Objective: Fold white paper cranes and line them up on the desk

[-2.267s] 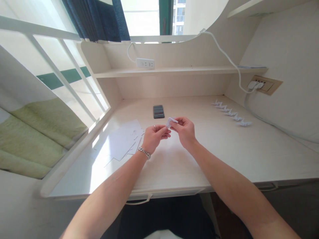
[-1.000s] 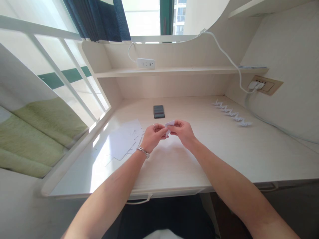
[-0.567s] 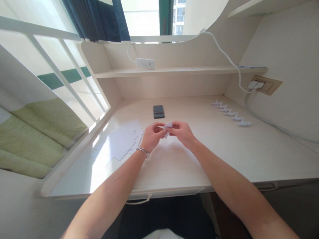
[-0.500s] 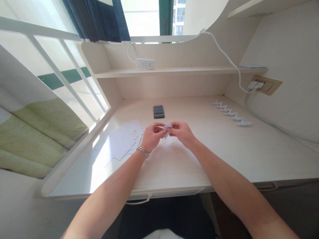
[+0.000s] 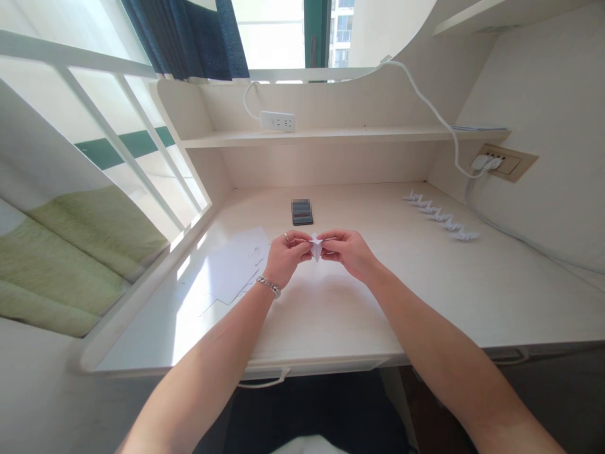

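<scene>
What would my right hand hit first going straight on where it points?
Beyond the folded paper it pinches, your right hand would likely meet your left hand; depth is unclear.

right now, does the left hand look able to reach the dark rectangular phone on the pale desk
Likely yes: the phone lies beyond the left hand, with no object visible between them. That hand is pinching the small folded white paper, though, so it may need freeing.

Pale desk (image 5: 454, 296), shelf (image 5: 331, 136) above; bright window (image 5: 269, 38), dark blue curtain (image 5: 198, 44); white wall (image 5: 553, 94) right.
</scene>
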Demonstrator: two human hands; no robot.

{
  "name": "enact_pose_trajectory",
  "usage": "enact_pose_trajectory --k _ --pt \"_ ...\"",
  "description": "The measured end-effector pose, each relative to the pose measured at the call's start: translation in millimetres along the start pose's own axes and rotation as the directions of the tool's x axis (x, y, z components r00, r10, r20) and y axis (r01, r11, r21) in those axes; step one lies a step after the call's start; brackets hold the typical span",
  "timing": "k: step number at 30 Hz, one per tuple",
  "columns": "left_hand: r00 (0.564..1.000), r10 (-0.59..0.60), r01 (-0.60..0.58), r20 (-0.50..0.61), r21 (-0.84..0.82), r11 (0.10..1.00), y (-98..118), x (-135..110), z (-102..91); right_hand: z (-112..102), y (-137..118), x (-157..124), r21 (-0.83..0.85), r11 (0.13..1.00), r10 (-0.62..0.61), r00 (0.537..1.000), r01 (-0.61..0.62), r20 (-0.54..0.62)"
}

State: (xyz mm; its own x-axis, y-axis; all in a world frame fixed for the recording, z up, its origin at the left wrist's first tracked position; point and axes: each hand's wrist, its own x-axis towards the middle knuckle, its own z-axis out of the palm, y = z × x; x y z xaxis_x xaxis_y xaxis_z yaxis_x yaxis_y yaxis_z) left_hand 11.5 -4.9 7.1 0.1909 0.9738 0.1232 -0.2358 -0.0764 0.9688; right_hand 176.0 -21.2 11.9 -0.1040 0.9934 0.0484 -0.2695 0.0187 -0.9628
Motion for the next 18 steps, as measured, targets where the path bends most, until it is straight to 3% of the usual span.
enact_pose_trajectory --k 3,9,13,18 --pt "1.000 -0.025 0.026 0.017 -0.091 0.996 3 -2 0.5 -2 -1 0 0.048 0.999 -0.005 1.000 0.004 0.011" --pt "0.999 -0.032 0.034 0.026 -0.077 0.996 5 -3 1.2 -1 -3 -1 -0.007 1.000 -0.010 1.000 0.010 -0.003" --pt "0.999 -0.022 0.022 -0.034 0.000 1.000 1 -1 -0.5 4 -2 -2 -0.074 0.997 -0.020 0.997 0.014 -0.076" --pt "0.996 0.015 -0.006 -0.090 0.097 0.995 -3 2 -4.0 8 2 -1 -0.099 0.994 -0.048 0.995 0.040 -0.084"
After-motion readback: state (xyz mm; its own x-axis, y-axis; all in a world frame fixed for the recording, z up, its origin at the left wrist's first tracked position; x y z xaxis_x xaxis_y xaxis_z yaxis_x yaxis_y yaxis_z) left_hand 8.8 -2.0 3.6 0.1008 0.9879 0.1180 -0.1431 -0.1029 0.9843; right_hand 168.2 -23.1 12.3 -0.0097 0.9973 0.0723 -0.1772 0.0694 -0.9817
